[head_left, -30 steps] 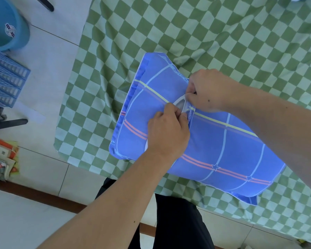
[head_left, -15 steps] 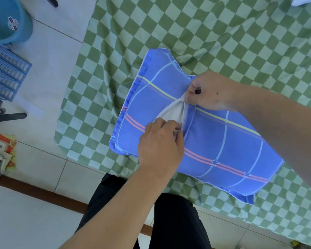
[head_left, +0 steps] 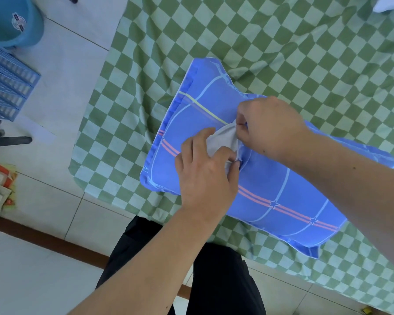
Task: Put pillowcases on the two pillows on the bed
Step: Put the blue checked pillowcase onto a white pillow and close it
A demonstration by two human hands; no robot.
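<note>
Pillow (head_left: 223, 139): white, soft and light by the look of it, bulging out through a slit in the middle of the case's top face.
Case (head_left: 282, 183): blue plaid, thin limp cloth; it lies flat on the bed, running from 10 o'clock to 4 o'clock.
Left hand (head_left: 205, 173): fingers curled shut on the white bulge, pressing it toward the slit.
Right hand (head_left: 268, 126): pinched shut on the slit's hem at its 1 o'clock side, pulling it open.
Where to hold: the hem, I'd say; cloth this slack gives nothing to push against elsewhere.
Bed (head_left: 282, 42): green checked sheet, rumpled, open room toward 12 and 2 o'clock.
Edges: the case's 8 o'clock corner sits near the bed's edge; beyond it, bare floor (head_left: 62, 53).
Second pillow: something white (head_left: 389, 4) at the far 1 o'clock corner; too little shows to tell.
</note>
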